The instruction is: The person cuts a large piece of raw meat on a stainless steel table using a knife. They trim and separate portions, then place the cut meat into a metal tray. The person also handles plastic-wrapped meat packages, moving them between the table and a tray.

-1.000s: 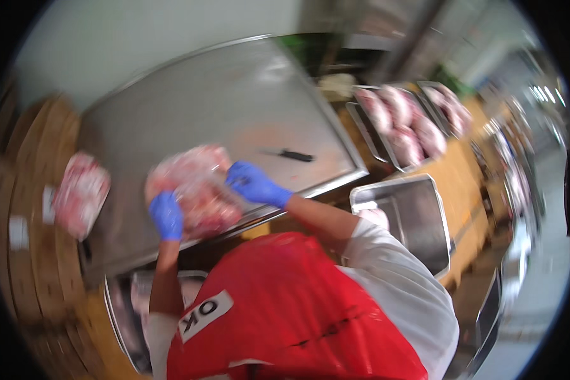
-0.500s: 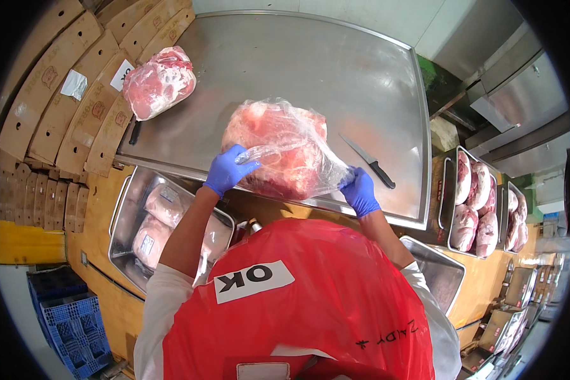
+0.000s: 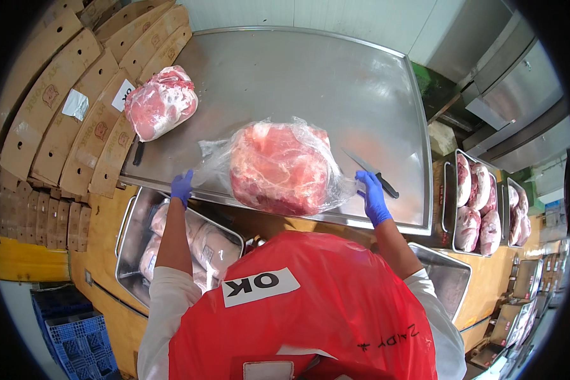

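Note:
A large block of raw meat (image 3: 278,168) lies near the front edge of the steel table, with clear plastic film (image 3: 225,155) spread loosely under and around it. My left hand (image 3: 182,188), in a blue glove, pinches the film's left end at the table edge. At the other side my right hand (image 3: 375,199), gloved alike, is closed on the film's right end. The film stretches between each hand and the meat. Just beyond my right fingers lies a knife (image 3: 389,186) with a black handle, its blade pointing away to the left.
Another raw meat piece (image 3: 161,104) sits at the table's (image 3: 285,76) far left, near a second black handle (image 3: 139,153). Flattened cardboard boxes (image 3: 76,120) line the left. Below stand a steel tub of wrapped meat (image 3: 212,248) and another tub (image 3: 446,278); meat-filled trays (image 3: 481,218) are right.
My hands have moved apart, the left one outward to the left. The film, gathered over the meat before, now spreads to both sides and shows more of the meat's top.

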`<action>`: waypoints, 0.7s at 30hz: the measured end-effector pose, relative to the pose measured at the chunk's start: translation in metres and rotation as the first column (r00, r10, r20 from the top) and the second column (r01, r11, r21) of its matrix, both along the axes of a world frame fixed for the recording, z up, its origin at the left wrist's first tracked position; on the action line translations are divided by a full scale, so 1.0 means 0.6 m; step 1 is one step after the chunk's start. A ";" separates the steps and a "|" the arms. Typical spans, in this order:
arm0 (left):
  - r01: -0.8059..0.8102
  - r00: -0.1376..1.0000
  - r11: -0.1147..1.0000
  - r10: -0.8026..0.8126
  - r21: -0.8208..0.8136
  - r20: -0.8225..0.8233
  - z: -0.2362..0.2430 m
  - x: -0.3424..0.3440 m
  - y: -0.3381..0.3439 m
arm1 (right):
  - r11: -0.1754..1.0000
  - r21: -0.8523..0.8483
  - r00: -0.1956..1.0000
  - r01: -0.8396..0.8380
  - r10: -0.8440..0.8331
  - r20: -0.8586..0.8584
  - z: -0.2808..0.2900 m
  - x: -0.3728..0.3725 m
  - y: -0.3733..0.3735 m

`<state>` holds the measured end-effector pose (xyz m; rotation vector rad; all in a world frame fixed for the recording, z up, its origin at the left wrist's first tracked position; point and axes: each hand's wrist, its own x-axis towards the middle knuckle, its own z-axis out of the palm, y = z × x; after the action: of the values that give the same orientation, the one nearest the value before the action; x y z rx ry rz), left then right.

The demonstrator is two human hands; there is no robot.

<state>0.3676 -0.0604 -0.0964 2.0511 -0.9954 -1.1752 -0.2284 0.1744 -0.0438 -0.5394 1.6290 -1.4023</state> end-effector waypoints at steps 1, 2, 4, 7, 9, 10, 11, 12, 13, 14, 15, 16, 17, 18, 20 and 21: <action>0.114 0.993 0.987 -0.116 -0.115 -0.011 0.009 -0.028 -0.014 | 0.983 -0.138 0.985 -0.124 0.105 -0.139 -0.009 -0.021 -0.020; 0.178 0.983 0.965 -0.181 -0.193 0.001 0.019 -0.052 -0.023 | 0.975 -0.126 0.944 -0.186 0.141 -0.298 0.011 -0.002 -0.056; 0.275 0.960 0.910 -0.280 -0.311 0.029 0.044 -0.120 -0.037 | 0.946 -0.074 0.744 -0.316 0.199 -0.637 0.061 0.057 -0.123; 0.309 0.938 0.909 -0.339 -0.279 -0.069 0.040 -0.166 -0.055 | 0.921 0.136 0.163 -0.365 0.206 -0.965 0.134 0.173 -0.201; 0.230 0.945 0.931 -0.284 -0.284 -0.164 0.016 -0.182 -0.045 | 0.917 0.226 0.154 -0.327 0.288 -0.945 0.115 0.172 -0.253; 0.196 0.943 0.939 -0.259 -0.282 -0.207 0.008 -0.187 -0.038 | 0.914 0.270 0.157 -0.304 0.327 -0.932 0.089 0.162 -0.278; 0.213 0.906 0.951 -0.278 -0.225 -0.319 0.008 -0.191 -0.027 | 0.979 0.111 0.247 -0.169 0.151 -0.957 0.055 0.130 -0.289; 0.248 0.854 0.955 -0.294 -0.161 -0.429 0.012 -0.198 -0.010 | 0.999 -0.039 0.306 -0.006 -0.035 -0.951 0.009 0.073 -0.283; 0.313 0.776 0.944 -0.317 -0.104 -0.545 0.017 -0.225 0.006 | 0.992 -0.044 0.515 0.115 -0.098 -0.852 -0.041 -0.039 -0.256; 0.363 0.720 0.924 -0.362 -0.124 -0.592 0.011 -0.237 0.023 | 0.975 -0.035 0.687 0.219 -0.180 -0.704 -0.065 -0.143 -0.214; 0.366 0.696 0.921 -0.365 -0.132 -0.618 -0.002 -0.207 0.043 | 0.962 0.076 0.890 0.260 -0.209 -0.404 -0.073 -0.180 -0.180; 0.365 0.672 0.919 -0.369 -0.145 -0.642 -0.010 -0.178 0.056 | 0.946 0.196 0.966 0.259 -0.253 -0.053 -0.080 -0.188 -0.156; 0.343 0.671 0.929 -0.345 -0.139 -0.656 -0.035 -0.134 0.060 | 0.940 0.155 0.950 0.303 -0.310 0.025 -0.086 -0.156 -0.150; 0.388 0.668 0.910 -0.388 -0.148 -0.635 -0.030 -0.140 0.071 | 0.915 0.134 0.915 0.380 -0.393 0.090 -0.101 -0.146 -0.123; 0.490 0.653 0.857 -0.482 -0.160 -0.584 0.018 -0.152 0.090 | 0.846 0.108 0.822 0.522 -0.533 0.200 -0.129 -0.127 -0.068; 0.492 0.664 0.856 -0.486 -0.157 -0.568 0.014 -0.145 0.092 | 0.839 0.094 0.816 0.537 -0.544 0.194 -0.127 -0.106 -0.069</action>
<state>0.2807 -0.0053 -0.0878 1.2636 -1.2351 -1.9474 -0.2921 0.1330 -0.1198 0.1233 1.6944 -1.7653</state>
